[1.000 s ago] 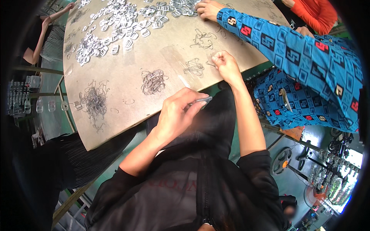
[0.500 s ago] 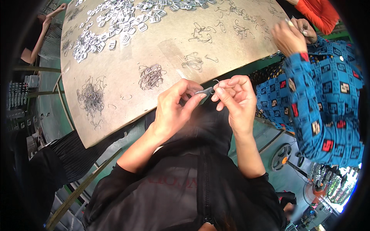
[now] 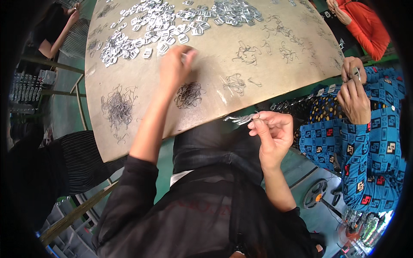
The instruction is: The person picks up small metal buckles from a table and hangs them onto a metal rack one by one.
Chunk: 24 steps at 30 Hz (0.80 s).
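Observation:
My left hand (image 3: 175,66) reaches over the table, blurred by motion, at the near edge of the pile of small silver metal buckles (image 3: 148,32). Whether its fingers hold anything cannot be made out. Just off the table's front edge, my right hand (image 3: 275,135) is closed in a pinch on a thin wire hook (image 3: 257,115), mostly hidden by the fingers. Several shiny metal pieces (image 3: 238,120) show beside its fingertips, over my lap. A dark tangle of wire hooks (image 3: 189,95) lies under my left forearm, and a looser heap of hooks (image 3: 120,108) sits farther left.
Smaller clusters of hooks (image 3: 247,53) are spread across the tabletop (image 3: 206,75). A co-worker in a blue patterned top (image 3: 365,148) sits close on my right, hands at the table edge. Others are at the far right and far left. A round black wheel (image 3: 316,193) is on the floor.
My left hand has left my right hand and moved up and left to the buckles. My right hand has lowered slightly, still pinching. The view has shifted a little.

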Each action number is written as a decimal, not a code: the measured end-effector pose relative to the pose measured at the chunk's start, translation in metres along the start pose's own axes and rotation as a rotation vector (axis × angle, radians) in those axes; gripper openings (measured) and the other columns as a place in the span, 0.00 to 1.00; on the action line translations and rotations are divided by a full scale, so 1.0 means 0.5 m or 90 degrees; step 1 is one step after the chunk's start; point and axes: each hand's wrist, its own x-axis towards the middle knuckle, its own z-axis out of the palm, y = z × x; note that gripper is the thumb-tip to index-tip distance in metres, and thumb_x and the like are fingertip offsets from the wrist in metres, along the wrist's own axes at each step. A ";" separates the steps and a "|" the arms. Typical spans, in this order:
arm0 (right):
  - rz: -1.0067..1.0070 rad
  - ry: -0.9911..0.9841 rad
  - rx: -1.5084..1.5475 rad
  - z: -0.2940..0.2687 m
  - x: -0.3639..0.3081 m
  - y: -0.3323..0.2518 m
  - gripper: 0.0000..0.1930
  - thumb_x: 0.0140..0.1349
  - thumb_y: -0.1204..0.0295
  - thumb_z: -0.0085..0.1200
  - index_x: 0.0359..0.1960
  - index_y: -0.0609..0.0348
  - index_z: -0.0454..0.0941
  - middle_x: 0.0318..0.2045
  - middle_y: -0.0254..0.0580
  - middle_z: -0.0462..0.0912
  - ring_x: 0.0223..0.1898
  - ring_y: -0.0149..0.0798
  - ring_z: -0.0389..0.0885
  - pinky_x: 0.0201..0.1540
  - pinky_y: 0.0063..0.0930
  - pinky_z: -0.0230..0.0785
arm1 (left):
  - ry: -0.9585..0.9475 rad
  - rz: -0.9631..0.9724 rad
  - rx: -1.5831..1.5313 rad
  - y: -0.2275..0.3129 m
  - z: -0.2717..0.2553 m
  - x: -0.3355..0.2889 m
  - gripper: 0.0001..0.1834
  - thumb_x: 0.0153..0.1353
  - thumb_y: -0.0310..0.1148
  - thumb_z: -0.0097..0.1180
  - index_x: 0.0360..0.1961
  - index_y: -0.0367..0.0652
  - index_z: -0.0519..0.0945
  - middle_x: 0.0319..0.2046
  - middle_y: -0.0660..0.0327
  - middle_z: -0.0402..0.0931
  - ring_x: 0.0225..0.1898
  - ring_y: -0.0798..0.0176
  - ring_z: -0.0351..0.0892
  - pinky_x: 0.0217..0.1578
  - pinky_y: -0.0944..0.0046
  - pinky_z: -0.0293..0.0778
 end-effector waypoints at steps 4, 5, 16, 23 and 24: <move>-0.003 -0.011 0.008 0.004 -0.001 0.012 0.11 0.58 0.86 0.52 0.35 0.60 0.63 0.35 0.49 0.77 0.30 0.32 0.79 0.29 0.20 0.75 | 0.058 -0.123 0.329 -0.111 0.036 0.094 0.22 0.50 0.49 0.62 0.34 0.38 0.79 0.36 0.50 0.76 0.41 0.47 0.75 0.39 0.52 0.72; -0.003 -0.012 0.005 0.003 -0.003 0.016 0.10 0.58 0.86 0.51 0.35 0.60 0.63 0.35 0.49 0.77 0.30 0.32 0.79 0.29 0.20 0.74 | 0.052 -0.129 0.361 -0.119 0.052 0.109 0.23 0.49 0.49 0.63 0.34 0.38 0.79 0.37 0.50 0.76 0.41 0.47 0.75 0.39 0.51 0.72; 0.004 0.008 -0.011 -0.009 -0.013 0.036 0.09 0.59 0.85 0.51 0.34 0.62 0.64 0.34 0.47 0.78 0.31 0.29 0.79 0.30 0.19 0.74 | -0.048 -0.127 -0.102 -0.046 0.089 0.100 0.10 0.52 0.32 0.62 0.38 0.46 0.82 0.32 0.57 0.82 0.32 0.60 0.80 0.35 0.61 0.74; 0.006 0.020 -0.010 -0.010 -0.020 0.056 0.08 0.59 0.84 0.52 0.34 0.62 0.64 0.34 0.47 0.78 0.30 0.29 0.79 0.30 0.17 0.73 | -0.236 -0.145 -0.487 0.215 -0.019 -0.122 0.09 0.54 0.26 0.60 0.39 0.41 0.83 0.32 0.65 0.79 0.32 0.74 0.74 0.34 0.72 0.70; 0.008 0.022 -0.011 -0.010 -0.020 0.055 0.08 0.59 0.84 0.52 0.34 0.62 0.64 0.34 0.46 0.78 0.31 0.29 0.79 0.30 0.17 0.73 | -0.234 -0.137 -0.492 0.225 -0.023 -0.135 0.09 0.54 0.24 0.60 0.38 0.41 0.83 0.32 0.64 0.79 0.33 0.73 0.75 0.34 0.72 0.70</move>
